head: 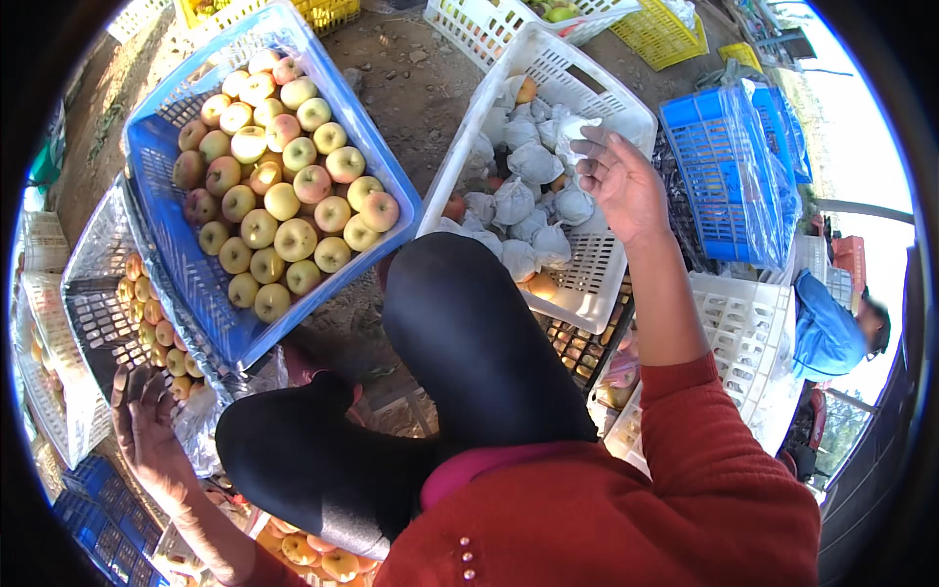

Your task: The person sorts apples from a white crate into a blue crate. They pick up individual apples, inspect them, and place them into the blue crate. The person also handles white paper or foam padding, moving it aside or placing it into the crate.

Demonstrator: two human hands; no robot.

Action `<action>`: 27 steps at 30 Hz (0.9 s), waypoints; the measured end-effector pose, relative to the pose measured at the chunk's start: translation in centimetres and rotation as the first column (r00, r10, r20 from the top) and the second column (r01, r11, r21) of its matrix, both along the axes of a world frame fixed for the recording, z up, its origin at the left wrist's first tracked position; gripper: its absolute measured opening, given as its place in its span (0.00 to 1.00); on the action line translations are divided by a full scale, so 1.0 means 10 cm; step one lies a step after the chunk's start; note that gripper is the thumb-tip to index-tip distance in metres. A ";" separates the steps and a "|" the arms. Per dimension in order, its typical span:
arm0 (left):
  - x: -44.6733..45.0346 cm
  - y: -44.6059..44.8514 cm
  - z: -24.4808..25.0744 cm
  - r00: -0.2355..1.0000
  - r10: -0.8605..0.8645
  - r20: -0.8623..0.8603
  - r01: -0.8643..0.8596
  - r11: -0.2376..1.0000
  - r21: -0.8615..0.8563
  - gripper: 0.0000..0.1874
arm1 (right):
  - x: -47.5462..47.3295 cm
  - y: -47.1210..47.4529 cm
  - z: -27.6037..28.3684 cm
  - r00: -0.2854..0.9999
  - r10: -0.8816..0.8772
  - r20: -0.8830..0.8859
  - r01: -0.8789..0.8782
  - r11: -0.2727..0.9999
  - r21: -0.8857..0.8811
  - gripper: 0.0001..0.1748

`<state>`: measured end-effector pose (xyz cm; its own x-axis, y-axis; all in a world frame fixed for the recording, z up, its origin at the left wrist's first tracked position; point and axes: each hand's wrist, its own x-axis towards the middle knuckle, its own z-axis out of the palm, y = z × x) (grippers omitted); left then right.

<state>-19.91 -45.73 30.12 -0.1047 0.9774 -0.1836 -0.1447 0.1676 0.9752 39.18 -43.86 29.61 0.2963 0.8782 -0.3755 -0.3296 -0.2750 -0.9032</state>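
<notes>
My right hand (623,180) is raised over the right side of a white plastic crate (590,282), its fingers loosely bent and apart. A crumpled white bag (576,133) lies right by those fingertips; whether they touch it is unclear. Inside this crate are several apples in thin white bags (535,163) and a few bare apples (543,286). My left hand (143,414) hovers with spread fingers at the near edge of a dark-lined crate (95,293) of small apples (158,323). Between them stands a blue crate (158,165) of yellow-red apples (296,240).
Stacked blue crates (719,176) wrapped in clear film and a white crate (741,330) stand to the right. Yellow crates (660,33) are farther off. More apples (301,548) sit below my leg. A person in a blue jacket (825,330) is at far right.
</notes>
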 end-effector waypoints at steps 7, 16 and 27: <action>1.17 0.03 0.25 0.962 -0.144 0.233 0.120 0.986 0.114 0.37 | 0.84 -1.00 -1.39 0.526 0.787 0.322 -0.289 0.521 -0.803 0.13; 1.87 0.23 0.00 0.963 -0.186 0.196 0.218 0.963 -0.157 0.20 | 0.49 -1.38 -2.51 -0.038 0.978 0.206 -0.231 0.191 -0.954 0.21; 1.91 0.38 -0.08 0.964 -0.215 0.156 0.241 0.956 -0.169 0.19 | 0.53 -1.26 -2.20 0.147 0.953 0.264 -0.179 0.288 -0.941 0.26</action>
<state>-0.83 -41.92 29.34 0.1552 0.9197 -0.3606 -0.2091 0.3873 0.8979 44.44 -56.45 7.56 0.2513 0.5012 -0.8280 0.8796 -0.4753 -0.0208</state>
